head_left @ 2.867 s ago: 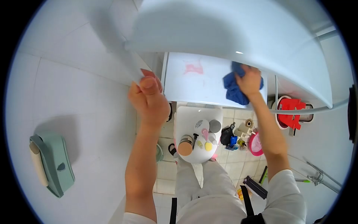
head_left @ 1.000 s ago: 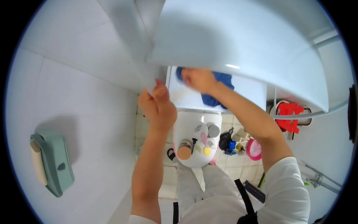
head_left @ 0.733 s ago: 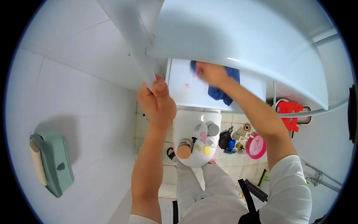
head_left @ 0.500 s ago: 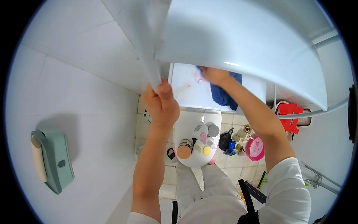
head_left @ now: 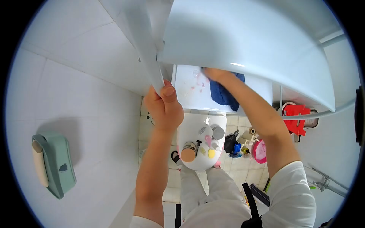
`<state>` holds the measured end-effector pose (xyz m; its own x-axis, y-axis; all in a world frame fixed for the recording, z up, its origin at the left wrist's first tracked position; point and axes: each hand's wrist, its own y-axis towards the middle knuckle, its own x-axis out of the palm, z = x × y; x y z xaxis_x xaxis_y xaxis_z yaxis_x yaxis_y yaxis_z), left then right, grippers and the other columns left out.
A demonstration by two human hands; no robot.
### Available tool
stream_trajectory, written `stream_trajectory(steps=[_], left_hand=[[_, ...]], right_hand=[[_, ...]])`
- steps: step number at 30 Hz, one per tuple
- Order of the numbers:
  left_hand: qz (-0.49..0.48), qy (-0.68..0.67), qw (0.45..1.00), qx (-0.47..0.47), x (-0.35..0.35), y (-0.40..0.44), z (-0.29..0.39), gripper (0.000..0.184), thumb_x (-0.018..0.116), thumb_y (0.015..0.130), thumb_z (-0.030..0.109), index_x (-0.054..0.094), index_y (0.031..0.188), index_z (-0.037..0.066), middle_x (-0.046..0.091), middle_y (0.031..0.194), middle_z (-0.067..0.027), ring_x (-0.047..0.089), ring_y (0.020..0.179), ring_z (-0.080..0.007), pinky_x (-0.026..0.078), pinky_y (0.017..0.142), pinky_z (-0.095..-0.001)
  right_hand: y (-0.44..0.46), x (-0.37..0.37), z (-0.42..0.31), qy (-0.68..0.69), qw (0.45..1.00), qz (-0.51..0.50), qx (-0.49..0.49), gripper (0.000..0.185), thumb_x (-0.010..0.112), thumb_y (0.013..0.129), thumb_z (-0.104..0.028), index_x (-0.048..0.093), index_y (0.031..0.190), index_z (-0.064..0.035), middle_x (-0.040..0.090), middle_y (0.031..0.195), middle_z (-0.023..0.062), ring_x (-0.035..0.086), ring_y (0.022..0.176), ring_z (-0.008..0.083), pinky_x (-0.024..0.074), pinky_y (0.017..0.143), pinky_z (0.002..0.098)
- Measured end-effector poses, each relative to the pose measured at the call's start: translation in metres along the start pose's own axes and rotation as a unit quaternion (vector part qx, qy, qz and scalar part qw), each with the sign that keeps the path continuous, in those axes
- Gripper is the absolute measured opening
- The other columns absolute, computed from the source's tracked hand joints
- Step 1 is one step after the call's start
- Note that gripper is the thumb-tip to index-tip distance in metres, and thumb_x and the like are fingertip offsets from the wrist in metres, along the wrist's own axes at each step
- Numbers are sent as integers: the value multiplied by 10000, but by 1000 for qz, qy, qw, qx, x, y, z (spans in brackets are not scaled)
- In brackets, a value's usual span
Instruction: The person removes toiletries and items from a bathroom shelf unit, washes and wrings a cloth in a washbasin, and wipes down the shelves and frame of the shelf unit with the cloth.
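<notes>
My left hand [head_left: 164, 104] is closed round the lower edge of a narrow white door panel [head_left: 146, 45], seen almost edge-on. My right hand [head_left: 215, 74] reaches under the large pale curved surface [head_left: 247, 34] and presses a dark blue cloth [head_left: 224, 93] onto a white shelf [head_left: 186, 97]. Its fingertips are partly hidden by the cloth and the overhanging edge. Small pink and reddish smudges [head_left: 197, 85] mark the shelf to the left of the cloth.
Below stands a white toilet lid [head_left: 184, 125] bearing several bottles, a razor [head_left: 198, 146] and a jar with a tan lid [head_left: 188, 154]. A pink basin [head_left: 260, 152] and bottles sit on the tiled floor. A green wall box [head_left: 57, 165] hangs at left; a red item [head_left: 294, 116] is at right.
My right hand has shifted slightly left with the blue cloth along the shelf, showing more of the smudges. My left hand stays on the panel edge.
</notes>
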<state>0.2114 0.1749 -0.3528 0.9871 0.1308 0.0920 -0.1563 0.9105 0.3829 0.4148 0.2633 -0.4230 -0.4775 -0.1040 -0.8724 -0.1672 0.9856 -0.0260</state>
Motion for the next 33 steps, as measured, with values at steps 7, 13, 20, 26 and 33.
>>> stream_trajectory(steps=[7,13,20,26,33], left_hand=[[-17,0,1000,-8,2,0,7,645,498,951,622,322,655,77,314,630,18,325,553,-95,251,492,-268],[20,-15,1000,-18,2,3,7,656,501,934,650,333,656,80,304,615,24,305,552,-92,238,497,-265],[-15,-45,999,-15,-8,-3,-4,481,553,986,463,506,793,25,392,632,55,335,599,-56,272,524,-231],[13,-40,999,-11,-1,-2,-1,494,557,982,474,508,798,18,405,641,52,341,593,-60,280,519,-233],[-18,-61,998,-16,-5,-4,1,469,560,988,449,500,801,23,426,654,54,348,593,-53,297,525,-230]], right_hand=[[-4,1,14,46,998,19,-24,72,618,807,-119,678,793,-82,682,872,135,633,936,322,465,900,508],[-25,21,0,-49,986,109,-115,46,633,781,-131,647,761,-92,671,950,155,586,1043,376,402,1008,538],[-40,-10,17,-118,966,128,-191,86,613,827,-163,622,816,-78,652,893,170,634,896,368,501,821,487],[-52,-4,18,-138,967,123,-175,99,605,828,-172,624,844,-76,643,924,187,625,958,355,485,836,501],[-51,5,28,-143,979,49,-140,126,635,807,-196,601,778,-79,629,880,147,619,896,342,500,822,481]])
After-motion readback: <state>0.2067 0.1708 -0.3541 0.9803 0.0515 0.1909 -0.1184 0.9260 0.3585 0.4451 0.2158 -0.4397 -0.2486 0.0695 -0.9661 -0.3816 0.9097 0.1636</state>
